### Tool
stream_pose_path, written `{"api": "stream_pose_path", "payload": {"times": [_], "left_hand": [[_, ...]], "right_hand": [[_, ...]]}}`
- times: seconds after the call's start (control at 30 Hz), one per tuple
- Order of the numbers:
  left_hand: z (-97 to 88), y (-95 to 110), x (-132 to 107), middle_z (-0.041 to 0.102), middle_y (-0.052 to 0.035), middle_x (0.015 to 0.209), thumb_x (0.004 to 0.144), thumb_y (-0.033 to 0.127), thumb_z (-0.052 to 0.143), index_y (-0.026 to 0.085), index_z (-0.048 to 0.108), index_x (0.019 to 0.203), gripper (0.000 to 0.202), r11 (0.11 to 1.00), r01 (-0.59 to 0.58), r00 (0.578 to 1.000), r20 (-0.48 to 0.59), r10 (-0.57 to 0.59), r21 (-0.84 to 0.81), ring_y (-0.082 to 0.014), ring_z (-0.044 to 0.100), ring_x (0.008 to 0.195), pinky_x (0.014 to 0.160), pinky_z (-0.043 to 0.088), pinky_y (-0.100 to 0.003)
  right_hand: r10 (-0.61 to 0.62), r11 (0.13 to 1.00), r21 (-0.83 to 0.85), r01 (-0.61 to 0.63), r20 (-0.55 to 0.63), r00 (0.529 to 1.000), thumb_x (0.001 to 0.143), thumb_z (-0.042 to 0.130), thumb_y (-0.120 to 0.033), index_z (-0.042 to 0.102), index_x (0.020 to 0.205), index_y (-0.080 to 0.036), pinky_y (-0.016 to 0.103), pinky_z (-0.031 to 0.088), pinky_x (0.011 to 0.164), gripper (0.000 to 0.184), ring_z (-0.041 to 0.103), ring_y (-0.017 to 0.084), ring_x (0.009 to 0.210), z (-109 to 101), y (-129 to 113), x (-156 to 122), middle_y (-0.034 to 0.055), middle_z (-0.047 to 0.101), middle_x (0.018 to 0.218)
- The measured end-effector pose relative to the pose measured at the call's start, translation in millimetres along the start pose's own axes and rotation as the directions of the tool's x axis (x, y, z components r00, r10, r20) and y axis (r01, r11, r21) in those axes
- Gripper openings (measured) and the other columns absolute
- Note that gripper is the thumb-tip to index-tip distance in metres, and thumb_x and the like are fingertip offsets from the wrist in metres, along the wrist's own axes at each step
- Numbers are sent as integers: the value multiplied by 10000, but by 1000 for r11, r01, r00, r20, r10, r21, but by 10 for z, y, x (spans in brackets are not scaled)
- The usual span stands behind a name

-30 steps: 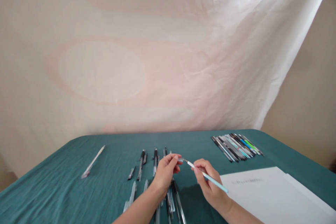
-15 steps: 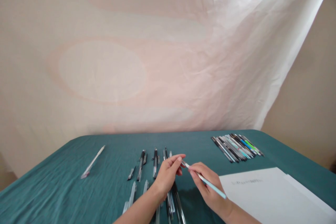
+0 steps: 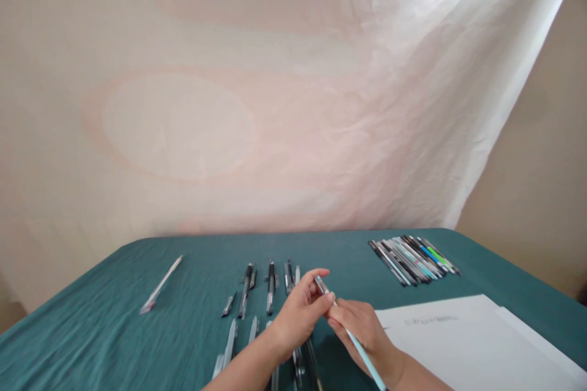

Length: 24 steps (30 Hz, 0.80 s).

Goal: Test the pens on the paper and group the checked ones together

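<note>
A pale blue pen (image 3: pixel 365 357) slants between my two hands, its upper end pointing up and to the left. My right hand (image 3: pixel 364 331) is closed around the pen's middle. My left hand (image 3: pixel 300 311) touches my right fingertips, its thumb and fingers pinching the clear, silvery tip section of the pen. Whether that section is a cap I cannot tell. Under my left hand and forearm lie dark and clear pens (image 3: pixel 314 363), partly hidden. Just left of my wrist is a black and clear pen (image 3: pixel 270 290).
Several pens lie in a row (image 3: pixel 410 259) at the back right. White paper sheets (image 3: pixel 458 339) with scribbles lie at right. A white pen (image 3: pixel 161 284) rests far left on the green cloth (image 3: pixel 101 317). Grey pens (image 3: pixel 230 339) and a short cap (image 3: pixel 228 304) are left of my forearm.
My right hand has moved left with the pen and now meets my left hand. My left thumb has come down over the pen's upper end, and the pen stands steeper.
</note>
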<state>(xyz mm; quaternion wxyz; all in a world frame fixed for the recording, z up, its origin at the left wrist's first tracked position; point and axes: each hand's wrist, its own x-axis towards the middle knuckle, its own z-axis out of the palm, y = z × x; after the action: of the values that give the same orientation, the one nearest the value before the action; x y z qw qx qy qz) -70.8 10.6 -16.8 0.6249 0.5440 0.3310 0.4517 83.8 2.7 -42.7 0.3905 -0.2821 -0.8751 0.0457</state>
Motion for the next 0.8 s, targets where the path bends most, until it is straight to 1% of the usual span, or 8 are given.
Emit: {"api": "stream_pose_path", "payload": {"times": [0.17, 0.3, 0.37, 0.43, 0.53, 0.6, 0.7, 0.8], "left_hand": [[-21, 45, 7, 473, 18, 734, 733, 280, 624, 154, 432, 1141, 468, 998, -46, 998, -37, 48, 39, -116, 453, 688, 660, 352, -254], [-81, 142, 33, 462, 24, 743, 750, 301, 592, 176, 406, 1159, 466, 988, -107, 982, -143, 123, 113, -124, 446, 705, 688, 355, -263], [-115, 179, 48, 459, 24, 754, 758, 307, 576, 177, 397, 1157, 457, 982, -128, 968, -196, 154, 139, -126, 442, 720, 711, 357, -268], [-128, 186, 56, 458, 23, 763, 764, 300, 564, 175, 389, 1147, 439, 980, -139, 961, -218, 169, 145, -126, 438, 726, 722, 362, -270], [-91, 135, 49, 460, 24, 771, 786, 265, 531, 184, 357, 1134, 396, 978, -149, 961, -212, 177, 145, -121, 442, 717, 714, 374, -269], [-40, 79, 31, 463, 33, 761, 806, 242, 509, 206, 292, 1153, 410, 978, -152, 967, -186, 177, 142, -113, 449, 684, 681, 384, -263], [27, 17, 3, 455, 50, 735, 825, 239, 505, 233, 208, 1163, 450, 974, -175, 971, -141, 195, 143, -100, 449, 624, 621, 388, -249], [60, 24, -19, 450, 53, 738, 830, 234, 512, 239, 202, 1145, 442, 965, -203, 968, -112, 223, 163, -87, 442, 599, 601, 384, -239]], "right_hand": [[4, 1000, 13, -5, 51, 999, 877, 368, -167, 525, 979, -178, 251, 427, 608, 188, 568, 148, 661, -35, -36, 15, 53, 599, 753], [-11, 999, 36, 10, 20, 1000, 810, 447, -208, 480, 1065, -176, 286, 423, 650, 260, 560, 165, 672, -93, -81, -29, 49, 580, 772], [-30, 998, 49, 30, -4, 1000, 801, 437, -204, 468, 1091, -174, 299, 418, 667, 293, 556, 171, 686, -109, -89, -47, 55, 573, 794], [-25, 998, 57, 27, -27, 999, 822, 391, -168, 482, 1056, -182, 288, 409, 652, 251, 549, 168, 693, -98, -79, -55, 54, 563, 789], [17, 999, 52, -15, -37, 999, 849, 344, -129, 502, 941, -190, 271, 389, 621, 192, 528, 157, 665, -46, -40, -60, 42, 538, 743], [20, 999, 45, -18, -35, 999, 855, 336, -131, 491, 881, -190, 267, 378, 604, 167, 510, 155, 641, -10, -14, -63, 34, 521, 716], [-11, 999, 30, 12, -28, 1000, 860, 320, -131, 467, 846, -192, 263, 370, 590, 160, 499, 158, 638, 21, 7, -70, 33, 516, 710], [-29, 1000, -3, 29, -15, 999, 861, 316, -130, 460, 837, -191, 266, 371, 591, 158, 493, 163, 640, 36, 8, -82, 37, 518, 716]]}}
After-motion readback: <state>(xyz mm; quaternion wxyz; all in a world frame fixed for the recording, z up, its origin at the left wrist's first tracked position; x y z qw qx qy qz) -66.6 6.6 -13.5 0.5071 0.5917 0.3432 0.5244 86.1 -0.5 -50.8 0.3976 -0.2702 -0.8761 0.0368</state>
